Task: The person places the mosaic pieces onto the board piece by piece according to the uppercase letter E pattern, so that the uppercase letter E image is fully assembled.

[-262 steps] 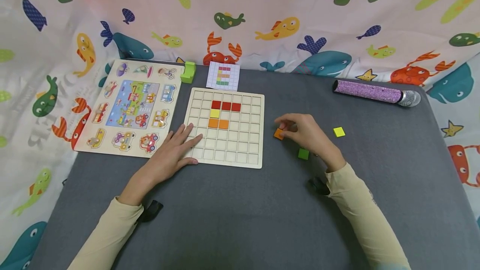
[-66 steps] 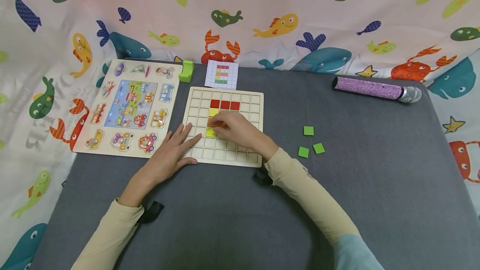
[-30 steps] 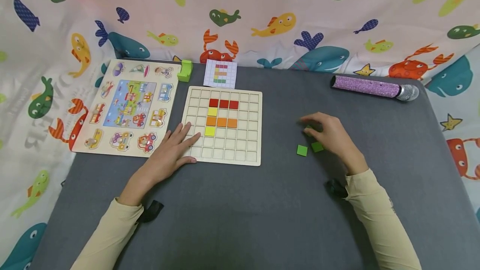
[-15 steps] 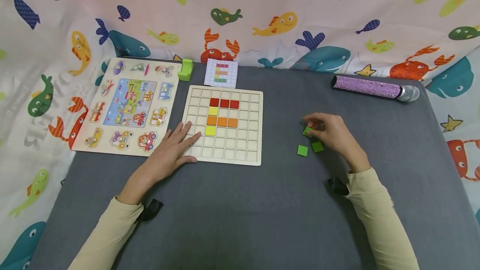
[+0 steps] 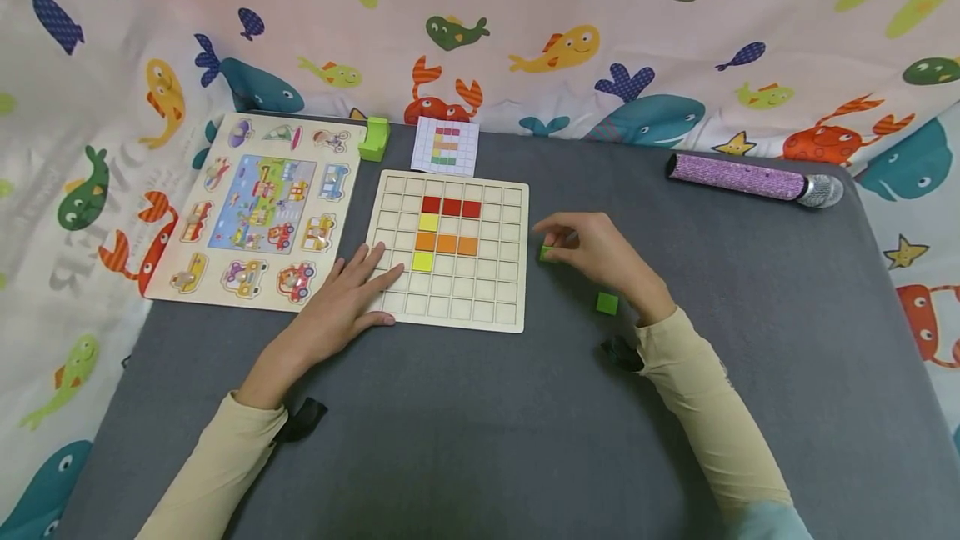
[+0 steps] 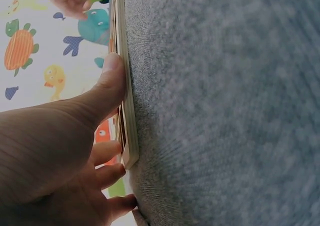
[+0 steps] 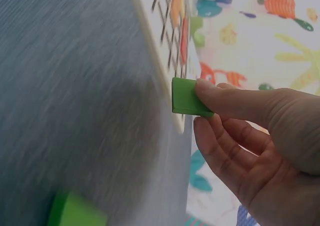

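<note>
My right hand [image 5: 600, 252] pinches a green square tile [image 7: 187, 97] between thumb and fingers, just right of the wooden grid board [image 5: 487, 290]. In the right wrist view the tile overlaps the board's edge. Spread over the board's front left corner, my left hand [image 5: 341, 307] rests with its fingers straight; the left wrist view has its thumb [image 6: 111, 78] along the edge. On the grid lie a row of red tiles [image 5: 452, 207], a yellow tile [image 5: 428, 222], an orange row [image 5: 446, 243] and another yellow tile [image 5: 422, 261]. Another green tile [image 5: 607, 303] lies below my right hand.
Behind the board lies a paper card [image 5: 465, 158] with a coloured grid pattern. A picture puzzle [image 5: 198, 227] with knobbed pieces and a green block [image 5: 374, 140] stand to the left. A glittery purple microphone [image 5: 738, 177] lies at the back right.
My right hand has picked up a green tile and carried it left towards the board. Earlier, another yellow and another orange tile were added to the grid. My left hand has stayed put.
</note>
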Available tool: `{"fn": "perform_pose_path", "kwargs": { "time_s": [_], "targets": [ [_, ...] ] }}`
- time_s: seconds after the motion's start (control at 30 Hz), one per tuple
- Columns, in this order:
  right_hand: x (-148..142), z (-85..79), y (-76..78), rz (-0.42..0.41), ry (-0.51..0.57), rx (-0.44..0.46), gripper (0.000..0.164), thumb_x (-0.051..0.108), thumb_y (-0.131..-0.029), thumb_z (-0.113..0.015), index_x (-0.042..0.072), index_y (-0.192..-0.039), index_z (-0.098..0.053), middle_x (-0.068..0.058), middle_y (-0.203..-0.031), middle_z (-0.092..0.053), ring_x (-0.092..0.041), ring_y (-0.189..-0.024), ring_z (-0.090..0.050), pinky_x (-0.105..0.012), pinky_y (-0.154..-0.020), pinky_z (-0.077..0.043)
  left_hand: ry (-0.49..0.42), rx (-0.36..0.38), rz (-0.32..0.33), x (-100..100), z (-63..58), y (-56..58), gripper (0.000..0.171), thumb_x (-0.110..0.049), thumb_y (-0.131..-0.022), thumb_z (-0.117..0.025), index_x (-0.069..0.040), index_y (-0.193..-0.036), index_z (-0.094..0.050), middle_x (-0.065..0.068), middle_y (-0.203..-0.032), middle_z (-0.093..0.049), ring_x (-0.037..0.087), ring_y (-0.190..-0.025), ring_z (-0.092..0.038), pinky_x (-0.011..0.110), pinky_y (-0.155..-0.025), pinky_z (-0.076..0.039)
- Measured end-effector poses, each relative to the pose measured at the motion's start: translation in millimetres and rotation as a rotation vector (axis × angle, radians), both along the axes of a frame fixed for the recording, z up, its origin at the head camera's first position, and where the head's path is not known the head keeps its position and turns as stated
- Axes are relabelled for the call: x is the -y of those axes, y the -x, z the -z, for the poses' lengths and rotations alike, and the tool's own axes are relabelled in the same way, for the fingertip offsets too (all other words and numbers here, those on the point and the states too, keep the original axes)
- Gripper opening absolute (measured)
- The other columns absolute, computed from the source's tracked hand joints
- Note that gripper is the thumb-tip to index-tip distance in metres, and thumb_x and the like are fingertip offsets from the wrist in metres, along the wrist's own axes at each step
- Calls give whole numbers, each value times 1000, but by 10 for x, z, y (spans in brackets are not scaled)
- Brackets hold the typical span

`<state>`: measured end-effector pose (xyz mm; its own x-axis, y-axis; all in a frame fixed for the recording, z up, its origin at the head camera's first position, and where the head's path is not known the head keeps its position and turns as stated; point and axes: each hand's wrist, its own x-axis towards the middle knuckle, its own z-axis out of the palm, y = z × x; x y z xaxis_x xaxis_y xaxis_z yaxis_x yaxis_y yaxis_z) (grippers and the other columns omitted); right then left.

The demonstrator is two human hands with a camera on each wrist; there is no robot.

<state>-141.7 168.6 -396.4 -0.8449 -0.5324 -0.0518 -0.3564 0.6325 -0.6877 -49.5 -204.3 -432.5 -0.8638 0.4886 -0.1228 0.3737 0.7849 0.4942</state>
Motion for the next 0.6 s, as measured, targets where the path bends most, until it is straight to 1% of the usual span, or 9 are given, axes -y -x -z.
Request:
{"fn": "perform_pose_path", "kwargs": {
  "time_s": [0.17,0.3,0.43,0.6],
  "targets": [
    [230,-73,42,-16,12,-1,32,2,-85,-75,1,-116,-69,-7,-88,-66,-20,-83,-62,-39,-80,-54,-3,3,6,-10,17,6,72,-35,-92,-68,-13,-153,-37,17,-162,-13,37,-150,-4,62,-116,-6],
    [430,-106,63,-79,18,-15,31,1,-85,-75,-1,-115,-69,-7,-89,-66,-20,-83,-61,-38,-79,-54,3,-3,6,-3,12,-1,72,-34,-91,-69,-13,-152,-38,18,-162,-14,38,-149,-4,62,-115,-7],
    [638,-78,62,-156,24,-15,32,1,-85,-75,-1,-116,-69,-7,-91,-67,-18,-85,-61,-34,-79,-53,-3,-8,4,7,-2,-1,72,-34,-91,-69,-12,-152,-38,18,-162,-15,38,-149,-5,63,-115,-7],
    [892,-5,21,-204,32,-2,34,2,-86,-75,1,-118,-68,-6,-92,-68,-15,-86,-61,-31,-80,-52,-11,-3,6,6,3,6,72,-35,-91,-69,-13,-152,-38,17,-162,-14,38,-149,-4,62,-115,-7]
  ]
}}
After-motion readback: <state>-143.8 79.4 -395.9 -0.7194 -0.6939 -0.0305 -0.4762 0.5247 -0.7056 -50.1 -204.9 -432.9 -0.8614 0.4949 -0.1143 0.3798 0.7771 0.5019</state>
